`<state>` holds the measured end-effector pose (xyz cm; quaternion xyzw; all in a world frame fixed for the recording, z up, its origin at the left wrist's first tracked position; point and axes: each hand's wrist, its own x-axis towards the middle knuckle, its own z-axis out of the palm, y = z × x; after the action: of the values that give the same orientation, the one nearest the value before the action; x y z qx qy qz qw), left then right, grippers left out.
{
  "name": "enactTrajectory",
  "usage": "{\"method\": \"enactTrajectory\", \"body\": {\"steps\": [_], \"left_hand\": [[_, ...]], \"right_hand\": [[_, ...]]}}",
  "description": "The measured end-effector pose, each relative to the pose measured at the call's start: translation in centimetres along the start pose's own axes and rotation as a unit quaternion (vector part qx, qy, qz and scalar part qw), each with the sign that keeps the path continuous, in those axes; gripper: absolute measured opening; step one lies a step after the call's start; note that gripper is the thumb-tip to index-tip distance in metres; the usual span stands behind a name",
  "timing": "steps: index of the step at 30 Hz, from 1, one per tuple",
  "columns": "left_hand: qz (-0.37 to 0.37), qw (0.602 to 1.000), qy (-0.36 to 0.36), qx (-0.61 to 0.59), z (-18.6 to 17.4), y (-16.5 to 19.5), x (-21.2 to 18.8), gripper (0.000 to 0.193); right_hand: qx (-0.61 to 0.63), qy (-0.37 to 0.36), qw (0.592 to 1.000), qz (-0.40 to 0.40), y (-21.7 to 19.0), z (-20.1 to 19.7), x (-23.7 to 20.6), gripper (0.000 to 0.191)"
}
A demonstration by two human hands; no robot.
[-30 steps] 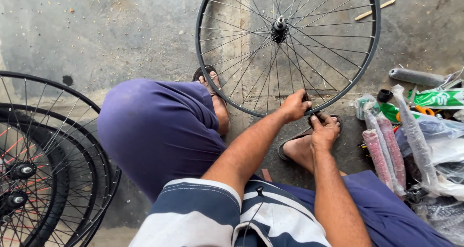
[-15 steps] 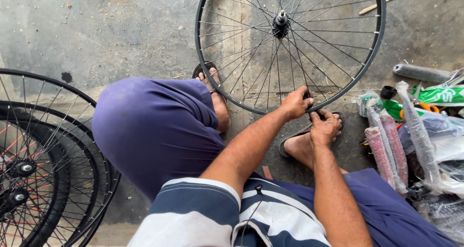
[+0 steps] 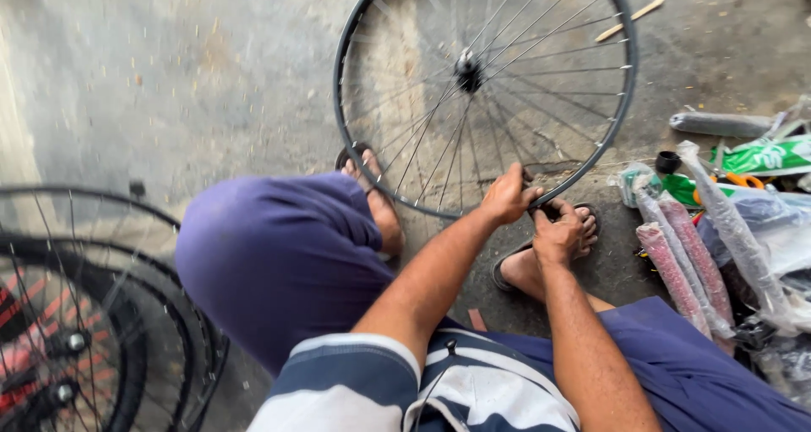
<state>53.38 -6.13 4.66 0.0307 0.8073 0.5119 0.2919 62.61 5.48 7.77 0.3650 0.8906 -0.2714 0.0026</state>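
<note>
1. our left hand [image 3: 509,197] has its fingers curled and pinched on the lower edge of the wheel rim [image 3: 342,103], right where the spokes come down to it.
2. our right hand [image 3: 557,229] sits just beside it, touching the same stretch of rim from below; its fingers are curled shut, but we cannot tell what small part, if any, they pinch.
3. the wheel stands on edge just ahead of our fingers, its hub [image 3: 467,70] well above them and the spokes fanning out from it.
4. to do this well, we judge the left hand should keep the rim from turning while the right works one spoke end at a time, with small even turns.
5. below the fingers our foot in a sandal [image 3: 545,250] rests near the rim; bracing the wheel there would help.
6. off to the right of the fingers lie wrapped bundles [image 3: 676,267]; far left, more wheels [image 3: 84,331] lean together.
</note>
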Motion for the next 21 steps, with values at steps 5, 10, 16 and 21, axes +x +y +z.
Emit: {"method": "enactTrajectory", "body": {"steps": [5,10,16,21], "left_hand": [[0.05,0.98,-0.019,-0.19,-0.2,0.3,-0.1,0.048],[-0.012,0.999,0.003,0.043,-1.0,0.5,-0.5,0.046],[-0.006,0.976,-0.07,-0.207,-1.4,-0.2,0.0,0.048],[0.093,0.995,-0.015,0.021,-2.2,-0.5,0.1,0.041]], "right_hand": [[0.09,0.01,0.992,-0.083,-1.0,-0.7,-0.2,0.024],[0.177,-0.017,0.983,0.036,-1.5,-0.4,-0.3,0.029],[0.124,0.024,0.983,-0.134,-1.0,0.2,-0.2,0.024],[0.164,0.063,0.981,-0.079,-2.0,-0.4,-0.4,0.039]]}}
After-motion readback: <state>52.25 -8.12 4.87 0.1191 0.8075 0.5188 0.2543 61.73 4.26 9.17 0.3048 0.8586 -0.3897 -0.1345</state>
